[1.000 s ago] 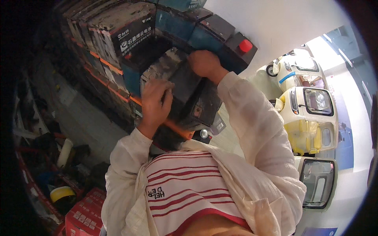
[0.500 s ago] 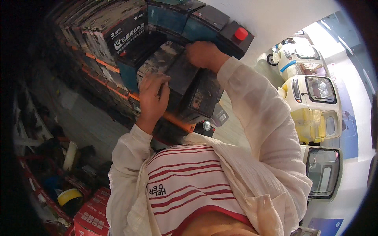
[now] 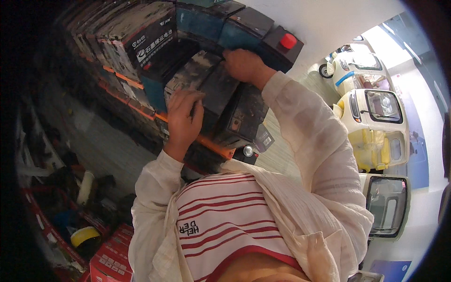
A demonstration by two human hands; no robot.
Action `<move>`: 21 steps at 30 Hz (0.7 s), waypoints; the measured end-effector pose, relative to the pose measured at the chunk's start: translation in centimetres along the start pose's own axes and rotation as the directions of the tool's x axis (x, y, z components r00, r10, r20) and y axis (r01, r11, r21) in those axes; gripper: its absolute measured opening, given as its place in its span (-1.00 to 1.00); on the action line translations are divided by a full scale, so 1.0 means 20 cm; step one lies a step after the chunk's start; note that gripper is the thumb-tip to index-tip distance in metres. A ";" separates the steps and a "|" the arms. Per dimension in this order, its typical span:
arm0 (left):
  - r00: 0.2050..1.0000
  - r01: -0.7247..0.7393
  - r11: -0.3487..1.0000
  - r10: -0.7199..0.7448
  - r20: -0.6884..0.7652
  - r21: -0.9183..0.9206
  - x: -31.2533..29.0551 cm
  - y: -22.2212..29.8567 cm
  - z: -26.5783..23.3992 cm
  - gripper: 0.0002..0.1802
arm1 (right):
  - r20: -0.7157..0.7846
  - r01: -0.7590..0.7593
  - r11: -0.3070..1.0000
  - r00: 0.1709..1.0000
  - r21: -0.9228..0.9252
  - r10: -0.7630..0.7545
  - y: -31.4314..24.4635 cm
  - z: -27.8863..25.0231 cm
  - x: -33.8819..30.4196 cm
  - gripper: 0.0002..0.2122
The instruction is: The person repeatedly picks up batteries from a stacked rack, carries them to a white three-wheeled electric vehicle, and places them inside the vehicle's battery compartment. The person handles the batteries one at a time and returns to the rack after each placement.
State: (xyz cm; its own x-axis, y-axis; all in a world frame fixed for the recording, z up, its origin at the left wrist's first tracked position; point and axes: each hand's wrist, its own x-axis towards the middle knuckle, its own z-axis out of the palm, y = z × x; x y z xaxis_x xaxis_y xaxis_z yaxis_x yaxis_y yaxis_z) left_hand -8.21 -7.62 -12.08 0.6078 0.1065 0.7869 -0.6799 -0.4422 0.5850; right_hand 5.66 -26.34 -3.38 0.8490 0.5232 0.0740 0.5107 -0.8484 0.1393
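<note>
A black battery [image 3: 218, 89] with a dull, scuffed top sits between my hands in a row of similar ones. My left hand [image 3: 184, 120] has its fingers bent over the near left end, beside a dusty battery [image 3: 193, 70]. At the far end my right hand [image 3: 243, 66] is closed, fingertips curled down against the battery's edge. What the fingertips press on underneath is hidden. Close on the right stands another dusty black battery [image 3: 244, 113], slightly apart from the first.
A stack of batteries in printed sleeves [image 3: 150, 40] rises on the left. Dark teal batteries [image 3: 244, 23] line the wall, one with a red cap [image 3: 288, 41]. An orange shelf edge [image 3: 213, 144] runs near me. Cream vehicle cabs [image 3: 376, 105] stand right; a red box [image 3: 112, 258] lies lower left.
Both hands keep their places on the battery, with hardly any motion. The whole view has shifted very slightly.
</note>
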 end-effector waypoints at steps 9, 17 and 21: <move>0.999 -0.008 1.000 0.008 0.038 0.000 0.00 0.00 0.00 -0.84 | -0.145 0.185 0.965 0.977 0.188 -0.159 0.03 -0.02 -0.01 -0.82; 0.999 -0.004 1.000 0.003 0.052 0.008 0.00 0.00 0.01 -0.83 | -0.186 -0.021 0.922 0.977 0.387 0.101 0.13 -0.09 -0.45 -0.85; 0.999 -0.007 0.999 0.005 0.048 0.041 -0.01 0.00 0.01 -0.83 | -0.158 -0.028 0.947 0.984 0.321 0.083 0.18 0.01 -0.53 -0.79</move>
State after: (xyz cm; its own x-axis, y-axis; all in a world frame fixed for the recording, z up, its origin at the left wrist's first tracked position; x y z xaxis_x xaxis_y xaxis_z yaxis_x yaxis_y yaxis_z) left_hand -8.25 -7.78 -12.24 0.6236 0.0613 0.7794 -0.6665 -0.4793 0.5710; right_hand -1.43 -35.01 -3.77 0.8563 0.4568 0.2409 0.5028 -0.8438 -0.1876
